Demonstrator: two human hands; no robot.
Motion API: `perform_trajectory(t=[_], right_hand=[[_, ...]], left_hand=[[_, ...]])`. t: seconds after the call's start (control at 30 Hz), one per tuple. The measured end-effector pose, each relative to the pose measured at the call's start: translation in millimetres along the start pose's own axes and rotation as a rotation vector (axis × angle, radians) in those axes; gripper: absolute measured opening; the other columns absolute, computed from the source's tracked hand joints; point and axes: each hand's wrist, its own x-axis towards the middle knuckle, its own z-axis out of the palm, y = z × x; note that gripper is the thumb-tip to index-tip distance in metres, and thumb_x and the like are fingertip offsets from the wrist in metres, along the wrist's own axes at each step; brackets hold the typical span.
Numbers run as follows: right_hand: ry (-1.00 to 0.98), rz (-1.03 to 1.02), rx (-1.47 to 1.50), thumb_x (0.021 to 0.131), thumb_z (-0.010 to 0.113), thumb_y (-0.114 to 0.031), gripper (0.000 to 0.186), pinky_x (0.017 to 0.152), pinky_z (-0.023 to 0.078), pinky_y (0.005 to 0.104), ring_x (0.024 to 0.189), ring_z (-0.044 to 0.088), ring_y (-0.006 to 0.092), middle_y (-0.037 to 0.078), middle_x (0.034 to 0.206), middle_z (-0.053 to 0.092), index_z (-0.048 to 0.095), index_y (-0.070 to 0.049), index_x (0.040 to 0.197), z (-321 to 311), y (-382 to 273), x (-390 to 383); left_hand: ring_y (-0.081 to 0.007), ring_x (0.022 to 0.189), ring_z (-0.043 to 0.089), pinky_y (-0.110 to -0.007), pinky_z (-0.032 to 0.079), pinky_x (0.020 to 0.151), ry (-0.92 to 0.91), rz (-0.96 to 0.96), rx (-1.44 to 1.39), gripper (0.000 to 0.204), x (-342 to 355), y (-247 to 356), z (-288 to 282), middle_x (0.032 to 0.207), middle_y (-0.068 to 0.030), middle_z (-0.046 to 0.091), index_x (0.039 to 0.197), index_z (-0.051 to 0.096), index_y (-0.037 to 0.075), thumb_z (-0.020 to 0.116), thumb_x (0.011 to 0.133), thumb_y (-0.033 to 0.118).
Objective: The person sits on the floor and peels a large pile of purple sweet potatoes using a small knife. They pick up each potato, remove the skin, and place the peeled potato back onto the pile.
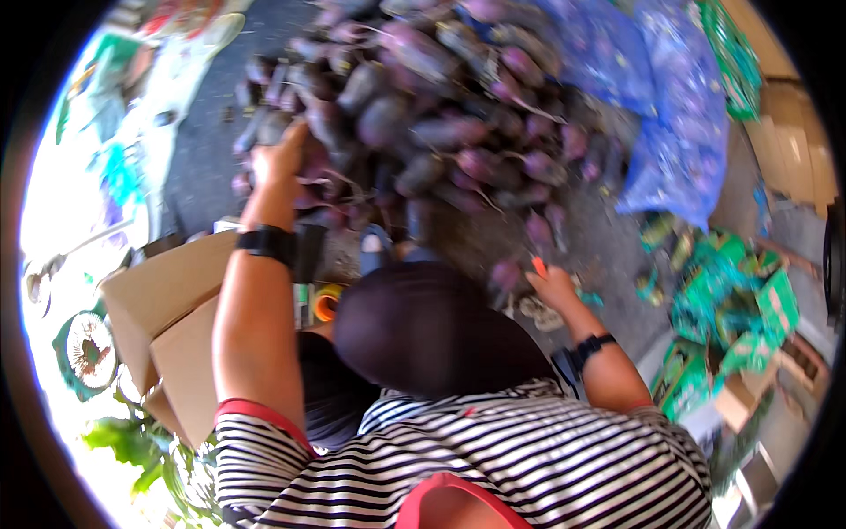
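Note:
A big heap of dusty purple radishes (423,66), many with thin pale root tails, lies on the ground in front of me. My left hand (280,157) reaches to the heap's left edge and touches the radishes there. Its fingers are blurred and partly hidden, so I cannot tell whether one is gripped. Lower right, my right hand (555,289) is closed round a small orange object (539,265) whose end sticks out of the fist; the rest is hidden. A single radish (506,274) lies just left of that hand.
A blue plastic sack (683,132) lies right of the heap. Green net bags (705,291) and cardboard (793,141) are farther right. An open cardboard box (181,300) stands by my left forearm. An orange tape roll (328,302) sits near my shoes (376,249).

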Motion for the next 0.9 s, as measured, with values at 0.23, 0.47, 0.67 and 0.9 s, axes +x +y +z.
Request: perform_trajectory(t=[0.23, 0.47, 0.67, 0.9], right_hand=[[-0.013, 0.265, 0.277, 0.087, 0.069, -0.041, 0.044, 0.078, 0.053, 0.0474, 0.09, 0.07, 0.04, 0.026, 0.094, 0.071, 0.068, 0.002, 0.096, 49.8, 29.5, 23.2], [0.137, -0.395, -0.165, 0.086, 0.063, -0.015, 0.022, 0.083, 0.055, 0.048, 0.101, 0.068, 0.0372, 0.02, 0.127, 0.064, 0.07, -0.005, 0.105, 50.3, -27.9, 38.3], [-0.373, -0.293, -0.616, 0.086, 0.061, -0.012, 0.023, 0.089, 0.054, 0.0456, 0.105, 0.068, 0.0394, 0.023, 0.116, 0.069, 0.072, 0.0, 0.103, 14.7, -41.9, 64.2], [-0.11, 0.074, -0.009, 0.083, 0.074, -0.023, 0.03, 0.069, 0.055, 0.0404, 0.078, 0.071, 0.031, 0.02, 0.083, 0.071, 0.07, 0.005, 0.093, -99.0, -19.1, -0.6]], left_hand=[[-0.0415, 0.13, 0.054, -0.043, 0.043, 0.11, -0.016, 0.272, 0.606, 0.095, 35.5, -31.1, 20.5, 0.136, -0.0299, 0.058, 0.143, 0.048, -0.004, 0.081, 0.073, 0.05], [-0.0404, 0.119, 0.059, -0.043, 0.047, 0.103, 0.077, 0.396, 0.499, 0.078, 12.8, -61.6, -13.9, 0.131, -0.0282, 0.059, 0.138, 0.055, -0.001, 0.079, 0.077, 0.041], [-0.0275, 0.11, 0.065, -0.037, 0.051, 0.094, -0.04, 0.296, 0.243, 0.059, -69.3, -41.2, -24.9, 0.122, -0.0201, 0.065, 0.133, 0.062, 0.003, 0.077, 0.083, 0.031], [-0.0181, 0.117, 0.058, -0.032, 0.044, 0.103, -0.233, 0.356, -0.156, 0.046, -177.9, 62.9, -92.7, 0.128, -0.0122, 0.063, 0.136, 0.057, -0.002, 0.067, 0.095, 0.015]])
